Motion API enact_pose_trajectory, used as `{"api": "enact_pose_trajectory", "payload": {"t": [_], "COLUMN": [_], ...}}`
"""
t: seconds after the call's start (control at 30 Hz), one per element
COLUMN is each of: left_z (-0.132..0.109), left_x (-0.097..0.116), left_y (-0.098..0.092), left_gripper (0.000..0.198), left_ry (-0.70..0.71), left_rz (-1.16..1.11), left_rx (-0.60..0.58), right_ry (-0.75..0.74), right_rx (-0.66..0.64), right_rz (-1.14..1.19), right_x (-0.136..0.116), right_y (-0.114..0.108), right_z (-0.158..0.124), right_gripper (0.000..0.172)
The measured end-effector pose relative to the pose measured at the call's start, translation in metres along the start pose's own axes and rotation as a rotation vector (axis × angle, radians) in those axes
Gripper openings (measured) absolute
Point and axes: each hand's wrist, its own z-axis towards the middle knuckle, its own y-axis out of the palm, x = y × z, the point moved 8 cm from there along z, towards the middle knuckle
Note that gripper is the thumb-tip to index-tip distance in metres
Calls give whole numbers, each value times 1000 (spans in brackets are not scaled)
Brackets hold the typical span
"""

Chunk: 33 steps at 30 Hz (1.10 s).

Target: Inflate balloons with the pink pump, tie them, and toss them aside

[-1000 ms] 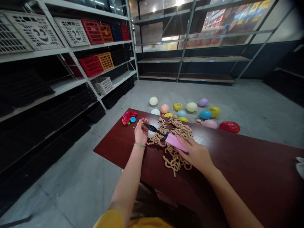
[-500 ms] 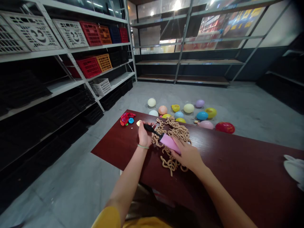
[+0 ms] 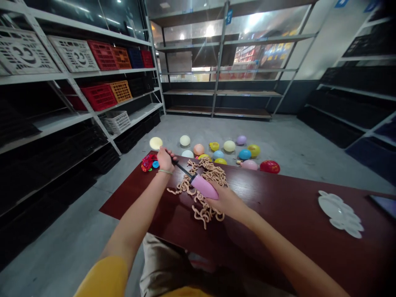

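Observation:
My right hand [image 3: 224, 201] grips a pink hand pump [image 3: 204, 187] with a black nozzle, held above a tangle of tan string-like pieces [image 3: 204, 187] on the dark red table [image 3: 278, 214]. My left hand [image 3: 164, 160] is closed around the pump's nozzle tip, pinching the neck of a small pale yellow balloon [image 3: 155, 143] that is partly inflated. A heap of flat red and blue balloons [image 3: 147, 162] lies at the table's far left corner, just beside my left hand.
Several inflated balloons [image 3: 230, 150] in many colours lie on the grey floor beyond the table. A white flower-shaped plate [image 3: 339, 213] sits at the table's right. Metal shelves with crates [image 3: 102, 88] line the left wall; empty shelving stands at the back and right.
The yellow balloon on the nozzle has grown from a tiny bit to a small round ball. My left hand has shifted left and farther away. The view has swung right, showing the white plate.

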Motion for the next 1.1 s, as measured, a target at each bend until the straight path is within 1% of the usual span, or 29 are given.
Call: {"api": "enact_pose_trajectory", "payload": {"t": [0.07, 0.13, 0.23, 0.33, 0.4, 0.47, 0.53, 0.57, 0.63, 0.73, 0.8, 0.87, 0.9, 0.97, 1.03, 1.1], "left_z": [10, 12, 0, -28, -51, -71, -77, -75, -61, -26, -5, 7, 9, 5, -8, -27], "left_x": [13, 21, 19, 1, -19, -40, -51, -52, -44, -14, 9, 24, 28, 28, 19, 3], "left_y": [-6, -7, -1, 12, 22, 27, 23, 18, 3, -17, -29, -38, -41, -41, -36, -25], "left_gripper": [27, 27, 27, 27, 26, 26, 25, 24, 23, 22, 21, 20, 20, 20, 21, 21], "left_ry": [4, -1, -14, -49, -96, -151, -173, -172, -156, -101, -60, -43, -37, -32, -24, -20], "left_rz": [-7, -25, -91, -143, -141, -126, -97, -78, -43, -43, -47, -52, -61, -84, -103, -109], "left_rx": [16, 5, -42, -142, -238, -314, -309, -277, -189, -108, -59, -35, -28, -31, -53, -105], "right_ry": [11, 13, 27, 67, 115, 185, 234, 231, 173, 93, 83, 93, 100, 113, 131, 166], "right_rx": [-47, -55, -48, -58, -56, -65, -86, -94, -96, -113, -152, -191, -204, -215, -218, -217], "right_rz": [17, 28, 82, 240, 382, 502, 571, 580, 544, 447, 439, 467, 479, 485, 491, 519], "right_x": [4, 7, 9, 10, 10, 10, 8, 6, 0, -4, -1, 2, 4, 7, 9, 10], "right_y": [-4, -9, -11, -3, 5, 16, 25, 29, 31, 32, 34, 35, 35, 34, 34, 35], "right_z": [-12, -21, -30, -30, -25, -17, -8, -4, 1, -3, -13, -22, -25, -26, -19, -10], "right_gripper": [58, 58, 53, 47, 47, 48, 50, 49, 46, 42, 43, 44, 45, 46, 47, 48]}}
